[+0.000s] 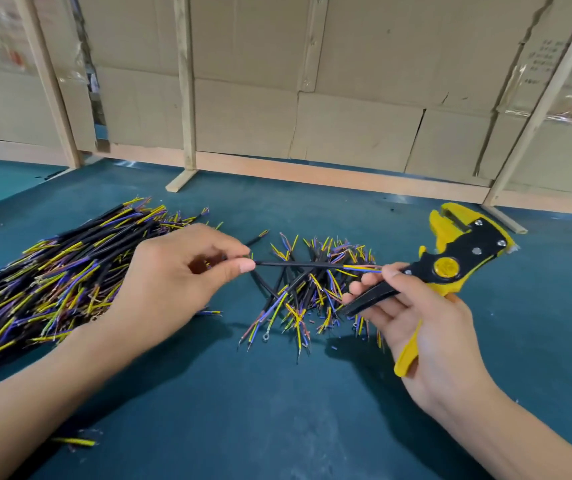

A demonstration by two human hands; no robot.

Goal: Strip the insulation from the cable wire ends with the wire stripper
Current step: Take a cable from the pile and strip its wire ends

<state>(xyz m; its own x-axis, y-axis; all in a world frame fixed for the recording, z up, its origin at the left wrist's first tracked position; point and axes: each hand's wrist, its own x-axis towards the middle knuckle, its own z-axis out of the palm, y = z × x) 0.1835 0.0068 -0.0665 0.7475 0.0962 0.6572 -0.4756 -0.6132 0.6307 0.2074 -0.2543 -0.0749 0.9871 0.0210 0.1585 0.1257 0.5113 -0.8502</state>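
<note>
— While a large heap of cut cables (45, 271) sprawls over the left of the dark teal surface (277, 410), what lies directly ahead?

— A smaller, looser pile of cable pieces (312, 292), black-jacketed with yellow, blue and brown cores fanning out, sits between the hands and under the cable (298, 264) being worked. One stray piece (73, 441) lies near the front left edge. Cardboard sheets (346, 81) on pale wooden posts (187, 91) wall off the back.

— And the cable?

— It runs almost level, left to right, above the small pile. The left hand (173, 282) pinches its left end between thumb and forefinger; its bared coloured cores point right, reaching the right hand's fingertips (390, 271).

— The tool?

— The right hand (430, 327) curls its fingers round the handles of the yellow-and-black wire stripper (450, 261), the head tilted up and away to the right, well clear of the cable's end.

— Any writing?

— Dark characters on the right-hand cardboard and a mark on the stripper's round yellow hub, all too blurred to read.
</note>
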